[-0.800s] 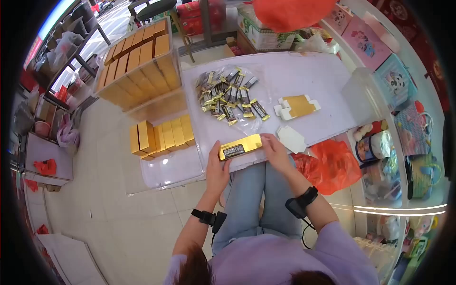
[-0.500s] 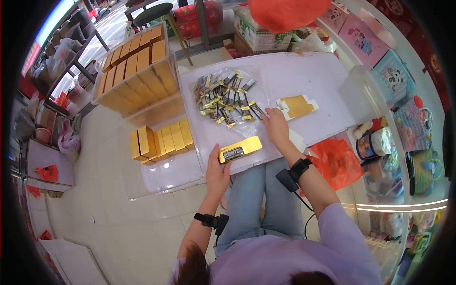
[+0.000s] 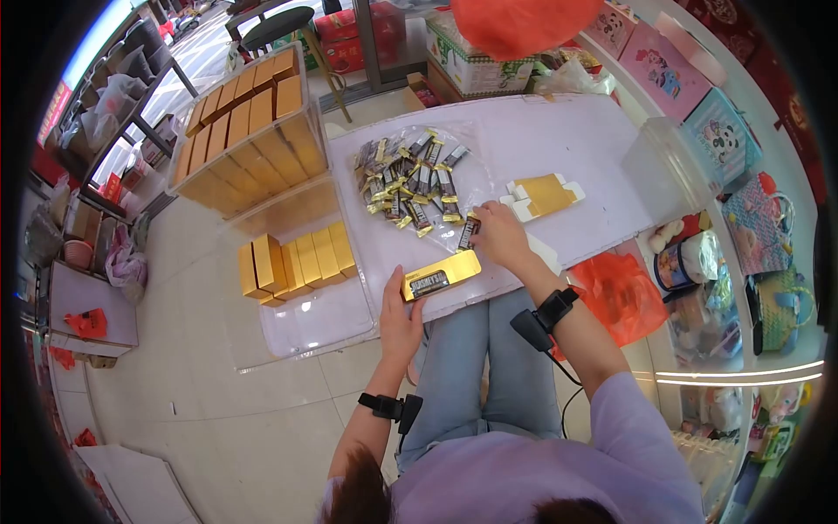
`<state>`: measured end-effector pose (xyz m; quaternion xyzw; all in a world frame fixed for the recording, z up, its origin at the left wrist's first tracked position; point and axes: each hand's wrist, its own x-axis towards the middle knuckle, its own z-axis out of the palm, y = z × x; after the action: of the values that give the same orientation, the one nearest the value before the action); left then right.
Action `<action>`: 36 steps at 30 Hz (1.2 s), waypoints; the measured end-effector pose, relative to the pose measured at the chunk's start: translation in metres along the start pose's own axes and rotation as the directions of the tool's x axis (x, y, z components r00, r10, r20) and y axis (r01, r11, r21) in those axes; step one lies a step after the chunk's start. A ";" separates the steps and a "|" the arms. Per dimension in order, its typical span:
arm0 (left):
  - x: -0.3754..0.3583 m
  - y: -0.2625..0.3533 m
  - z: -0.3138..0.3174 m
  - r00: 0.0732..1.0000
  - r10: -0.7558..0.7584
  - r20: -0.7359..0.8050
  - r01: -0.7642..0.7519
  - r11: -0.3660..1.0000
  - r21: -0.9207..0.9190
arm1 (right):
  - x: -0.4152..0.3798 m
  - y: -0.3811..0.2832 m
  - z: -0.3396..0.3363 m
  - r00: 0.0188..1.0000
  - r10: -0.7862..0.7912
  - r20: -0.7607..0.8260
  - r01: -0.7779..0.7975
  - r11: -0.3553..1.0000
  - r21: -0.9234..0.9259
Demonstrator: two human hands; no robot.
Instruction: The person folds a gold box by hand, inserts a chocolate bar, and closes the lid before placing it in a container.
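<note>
Head | left hand (image 3: 401,316) grips gold box (image 3: 443,275) | right hand (image 3: 500,234) pinches wrapped bar (image 3: 469,231)

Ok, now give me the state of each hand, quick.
Left hand: closed on the gold box with one wrapped bar showing in it.
Right hand: fingers closed on another wrapped bar.

A gold box (image 3: 456,265) hides part of the left hand (image 3: 399,321); the right hand (image 3: 502,234) covers one end of a wrapped bar (image 3: 468,232); a white card (image 3: 545,253) disappears behind the right wrist; the top edge crops a red bag (image 3: 526,24); lettering across the piled bars (image 3: 408,179) is too small to read.
</note>
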<state>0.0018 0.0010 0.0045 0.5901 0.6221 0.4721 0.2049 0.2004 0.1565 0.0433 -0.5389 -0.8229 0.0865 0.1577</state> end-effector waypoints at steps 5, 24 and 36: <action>0.000 -0.004 0.001 0.995 0.096 -0.020 -0.095 0.995 0.019 | -0.004 0.012 0.017 0.989 0.083 0.121 -0.106 0.975 0.196; -0.003 -0.006 0.001 0.997 0.072 -0.013 -0.072 0.997 0.000 | -0.063 0.019 -0.016 0.930 0.274 0.243 -0.354 0.498 0.791; -0.002 -0.007 0.001 0.997 0.069 0.024 -0.070 0.998 0.002 | -0.067 0.005 0.013 0.903 0.115 0.414 -0.430 0.219 0.876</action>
<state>-0.0013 0.0001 -0.0027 0.6171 0.5994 0.4711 0.1948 0.2251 0.0974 0.0185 -0.4544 -0.5068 0.6585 0.3210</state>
